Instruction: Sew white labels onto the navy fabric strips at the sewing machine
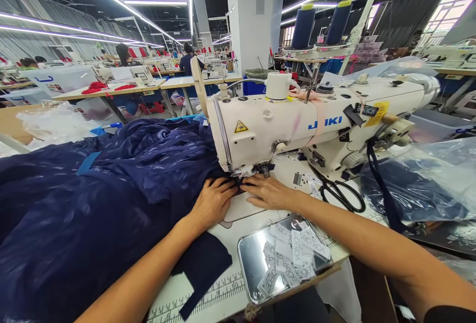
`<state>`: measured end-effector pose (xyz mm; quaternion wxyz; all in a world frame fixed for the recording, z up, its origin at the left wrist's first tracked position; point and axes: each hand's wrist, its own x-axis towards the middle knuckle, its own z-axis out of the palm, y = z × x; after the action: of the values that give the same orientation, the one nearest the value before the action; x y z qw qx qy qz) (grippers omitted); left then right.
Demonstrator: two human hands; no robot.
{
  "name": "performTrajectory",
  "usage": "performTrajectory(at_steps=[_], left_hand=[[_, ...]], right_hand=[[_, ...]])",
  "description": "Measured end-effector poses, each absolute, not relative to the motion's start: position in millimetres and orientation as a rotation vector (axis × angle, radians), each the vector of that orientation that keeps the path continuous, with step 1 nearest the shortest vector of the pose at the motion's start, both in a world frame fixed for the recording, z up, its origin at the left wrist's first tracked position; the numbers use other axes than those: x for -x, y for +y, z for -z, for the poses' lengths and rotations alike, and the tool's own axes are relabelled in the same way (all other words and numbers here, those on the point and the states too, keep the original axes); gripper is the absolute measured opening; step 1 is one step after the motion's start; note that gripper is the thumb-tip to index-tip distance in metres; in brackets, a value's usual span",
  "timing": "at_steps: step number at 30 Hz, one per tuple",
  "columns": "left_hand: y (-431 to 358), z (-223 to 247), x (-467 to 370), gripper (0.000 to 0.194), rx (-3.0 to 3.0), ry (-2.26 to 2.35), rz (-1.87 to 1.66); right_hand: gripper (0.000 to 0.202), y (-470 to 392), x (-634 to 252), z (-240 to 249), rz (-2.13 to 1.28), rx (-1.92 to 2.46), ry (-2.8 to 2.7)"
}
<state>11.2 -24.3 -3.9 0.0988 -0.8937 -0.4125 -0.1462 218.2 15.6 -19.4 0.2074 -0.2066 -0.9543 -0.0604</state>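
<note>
Under the needle end of the sewing machine (297,124), the left hand (213,201) and right hand (266,191) press flat, fingers spread and gripping nothing, on the navy fabric (111,199), apparently mid-seam, so the next move likely calls for steady feeding past the 2 hands.

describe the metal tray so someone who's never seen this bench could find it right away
Start at the white sewing machine in the middle of the table. Come straight toward the viewer, past the right hand flat on the navy fabric, to the table's near edge. The metal tray sits there: shiny, rectangular and shallow, the only container heaped with small white printed labels, unlike the black scissors further back.
</note>
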Motion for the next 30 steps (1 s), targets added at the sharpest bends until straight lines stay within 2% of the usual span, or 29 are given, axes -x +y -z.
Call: performTrajectory(at_steps=[10,14,18,25,30], left_hand=[[-18,3,-14,0.029,2.492,-1.31,0.348],[-30,2,-23,0.026,2.268,-1.356,0.365],[-35,-1,-28,0.025,2.166,-1.454,0.256],[-17,-5,-20,0.032,2.269,-1.454,0.056],[-14,-5,-19,0.032,2.276,-1.462,0.045]], right_hand=[[0.034,22,-220,20,-0.01,0.748,-2.637],[0.04,22,-213,16,0.094,0.953,-2.657],[0.045,13,-212,3,0.21,0.964,-2.741],[0.026,-3,-222,-4,0.153,0.944,-2.811],[0.026,-4,-219,-1,0.088,0.943,-2.778]])
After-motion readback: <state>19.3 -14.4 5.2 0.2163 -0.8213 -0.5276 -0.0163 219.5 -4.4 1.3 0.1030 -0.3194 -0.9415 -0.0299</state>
